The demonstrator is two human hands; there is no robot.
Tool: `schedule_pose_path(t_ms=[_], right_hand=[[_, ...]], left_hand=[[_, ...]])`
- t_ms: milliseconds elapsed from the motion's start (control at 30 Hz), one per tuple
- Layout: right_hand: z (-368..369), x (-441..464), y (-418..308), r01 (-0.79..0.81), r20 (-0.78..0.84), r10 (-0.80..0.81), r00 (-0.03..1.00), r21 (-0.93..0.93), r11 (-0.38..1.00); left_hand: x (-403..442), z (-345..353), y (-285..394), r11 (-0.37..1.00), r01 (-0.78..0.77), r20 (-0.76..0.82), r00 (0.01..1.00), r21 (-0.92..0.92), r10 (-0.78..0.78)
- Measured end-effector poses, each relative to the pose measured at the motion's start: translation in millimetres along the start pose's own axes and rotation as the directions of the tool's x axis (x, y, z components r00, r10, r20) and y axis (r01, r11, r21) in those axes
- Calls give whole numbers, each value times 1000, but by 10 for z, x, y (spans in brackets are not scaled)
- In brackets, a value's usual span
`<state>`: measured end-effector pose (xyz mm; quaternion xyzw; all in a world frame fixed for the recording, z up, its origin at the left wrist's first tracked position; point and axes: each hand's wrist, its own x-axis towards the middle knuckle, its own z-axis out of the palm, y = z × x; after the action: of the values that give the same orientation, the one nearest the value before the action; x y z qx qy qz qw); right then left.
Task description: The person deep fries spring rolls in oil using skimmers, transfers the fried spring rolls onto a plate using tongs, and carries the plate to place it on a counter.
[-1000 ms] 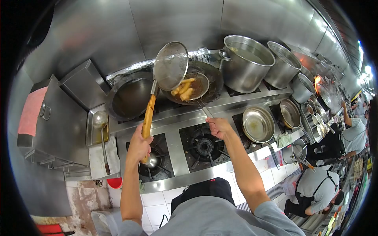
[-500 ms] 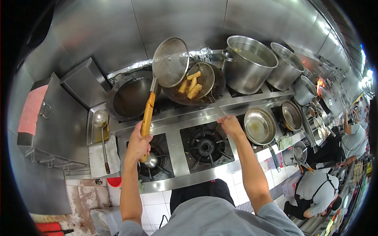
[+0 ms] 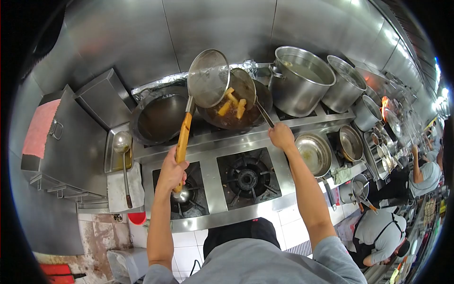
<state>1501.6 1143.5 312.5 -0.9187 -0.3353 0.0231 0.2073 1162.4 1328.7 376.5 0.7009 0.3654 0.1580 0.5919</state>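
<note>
My left hand (image 3: 172, 171) is wrapped round the wooden handle of a round mesh strainer (image 3: 208, 75), raised over the left side of a dark wok. My right hand (image 3: 282, 136) grips the metal handle of a second strainer (image 3: 243, 84), its bowl tilted inside that wok (image 3: 264, 100). Several golden fried pieces, stick-shaped like rolls (image 3: 240, 110), lie at the strainer's lower edge over brown oil. I cannot tell whether they rest on mesh or in the oil. The raised strainer hides part of the wok.
Another dark wok (image 3: 163, 116) sits to the left. Tall steel stockpots (image 3: 300, 90) stand right. Nearer are a bare burner (image 3: 247, 177) and a steel pan (image 3: 313, 154). A ladle (image 3: 124, 156) rests across a tray at left. Co-workers (image 3: 380, 232) are at far right.
The right-hand strainer has tipped more steeply and the fried pieces have shifted lower in the wok. The left-hand strainer has moved slightly right. Both hands keep their grip.
</note>
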Motion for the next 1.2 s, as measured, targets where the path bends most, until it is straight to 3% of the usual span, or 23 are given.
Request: schedule_pose_path(t_ms=[67, 300, 467, 600, 900, 967, 1067, 1200], right_hand=[[-98, -17, -78, -91, -17, 91, 996, -10, 996], [-356, -103, -88, -87, -86, 86, 993, -8, 996], [-430, -200, -19, -87, -132, 115, 985, 196, 977], [-496, -338, -44, -69, -173, 116, 978, 256, 964], [-504, -632, -79, -84, -192, 151, 970, 321, 944], [-403, -612, 23, -59, -254, 126, 959, 255, 965], [-449, -653, 45, -118, -182, 174, 968, 280, 953], [-467, -680, 151, -90, -217, 151, 965, 267, 960]], left_hand=[[8, 0, -18, 1000, -8, -6, 1000, -28, 8], [-36, -28, 6, 1000, -13, -31, 999, -15, 12], [-27, -24, -6, 999, -34, -22, 999, -36, 33], [-44, 3, 77, 999, -39, -26, 999, -32, 38], [-66, 156, 182, 997, -29, -20, 999, 69, 31], [-58, 210, 170, 992, -36, -32, 999, 118, 40], [-138, 349, 265, 976, -9, -82, 996, 217, 27], [-188, 523, 316, 973, 0, -118, 993, 231, 28]])
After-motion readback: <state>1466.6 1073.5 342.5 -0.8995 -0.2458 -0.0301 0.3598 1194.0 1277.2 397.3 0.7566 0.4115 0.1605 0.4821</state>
